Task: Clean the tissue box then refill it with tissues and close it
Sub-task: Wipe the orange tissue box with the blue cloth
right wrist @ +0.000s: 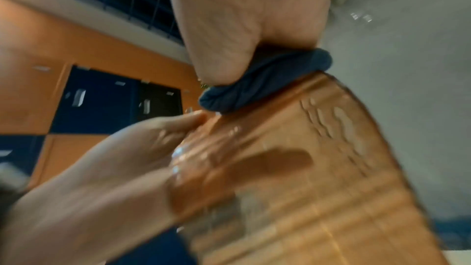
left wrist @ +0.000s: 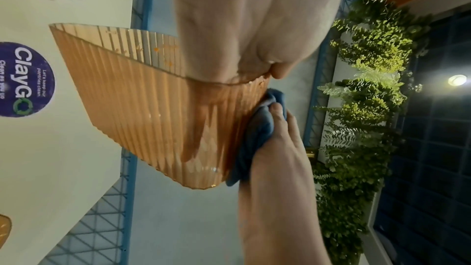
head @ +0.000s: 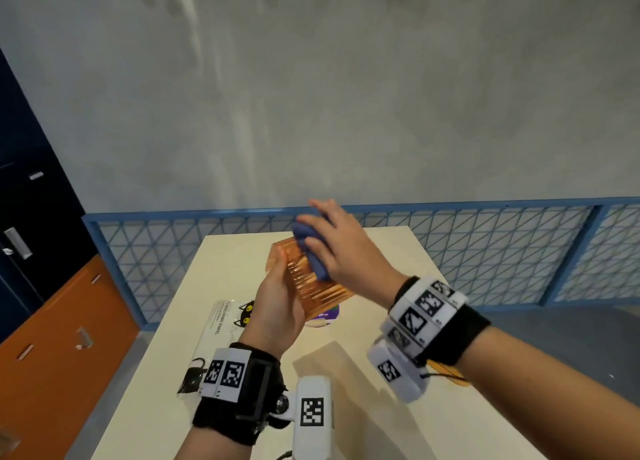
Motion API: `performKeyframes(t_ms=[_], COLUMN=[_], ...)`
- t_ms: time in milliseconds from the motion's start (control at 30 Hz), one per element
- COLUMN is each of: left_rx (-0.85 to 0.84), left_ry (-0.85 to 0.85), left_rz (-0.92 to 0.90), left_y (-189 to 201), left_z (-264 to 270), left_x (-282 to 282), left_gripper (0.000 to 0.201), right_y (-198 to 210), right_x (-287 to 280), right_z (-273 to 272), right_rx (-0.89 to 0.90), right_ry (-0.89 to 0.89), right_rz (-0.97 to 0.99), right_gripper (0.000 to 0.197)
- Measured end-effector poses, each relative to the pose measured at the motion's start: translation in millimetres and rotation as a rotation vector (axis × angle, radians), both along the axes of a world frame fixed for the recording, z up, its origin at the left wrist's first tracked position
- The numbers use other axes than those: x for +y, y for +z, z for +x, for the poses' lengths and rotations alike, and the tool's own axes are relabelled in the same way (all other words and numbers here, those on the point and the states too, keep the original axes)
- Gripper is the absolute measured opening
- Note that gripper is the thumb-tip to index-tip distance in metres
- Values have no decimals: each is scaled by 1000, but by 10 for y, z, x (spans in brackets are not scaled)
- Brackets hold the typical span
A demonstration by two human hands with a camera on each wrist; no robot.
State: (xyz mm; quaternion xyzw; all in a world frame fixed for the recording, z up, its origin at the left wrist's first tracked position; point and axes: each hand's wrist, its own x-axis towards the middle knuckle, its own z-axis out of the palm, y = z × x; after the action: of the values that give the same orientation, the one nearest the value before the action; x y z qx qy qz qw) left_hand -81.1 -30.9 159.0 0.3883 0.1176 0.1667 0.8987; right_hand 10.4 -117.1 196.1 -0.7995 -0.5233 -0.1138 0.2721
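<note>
Left hand [head: 277, 307] partly hides tissue box [head: 311, 283].

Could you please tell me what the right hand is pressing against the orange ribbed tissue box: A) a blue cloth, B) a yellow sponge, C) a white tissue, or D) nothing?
A: the right hand grips a bunched blue cloth and presses it against the tissue box, which the left hand holds above the table.
</note>
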Motion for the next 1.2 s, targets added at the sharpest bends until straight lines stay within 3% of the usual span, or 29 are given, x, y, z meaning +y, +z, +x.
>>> performKeyframes(t_ms=[67,100,167,267,367,400,533,700,767,900,1000,1200], left_rx=[2,0,-34,-48,3,30,112,15,15,38,59,31], left_ry=[-24,-25,0,38,60,57,77,80,92,112,106,175], left_rz=[9,8,-19,-37,54,112,400,529,571,654,708,766], left_y=[-22,-23,14,50,25,25,-34,-25,-36,-82,-85,-35], left_z=[-3,0,-1,-5,1,0,-16,-121,-153,-206,-245,-304], left_x=[-32,-37,-36,1,25,22,19,139,147,126,147,154], left_gripper=[55,54,52,52,48,47,39,36,35,32,32,35], right_y=[111,117,7,-250,-190,-101,284,134,98,301,356,272], right_x=[60,47,-47,-227,-225,-188,-155,-294,-290,-219,-161,-179], right_z=[43,12,-87,-151,-7,40,223,37,74,294,296,115], right_rx=[125,95,-86,-224,-353,-318,125,-61,32,456,463,467], right_ry=[-75,-84,-31,109,158,158,158,358,403,283,279,448], right_rz=[23,27,-13,-110,-164,-158,-152,-92,-100,-302,-383,-239], right_gripper=[41,40,45,59,55,53,42,43,41,37,37,36])
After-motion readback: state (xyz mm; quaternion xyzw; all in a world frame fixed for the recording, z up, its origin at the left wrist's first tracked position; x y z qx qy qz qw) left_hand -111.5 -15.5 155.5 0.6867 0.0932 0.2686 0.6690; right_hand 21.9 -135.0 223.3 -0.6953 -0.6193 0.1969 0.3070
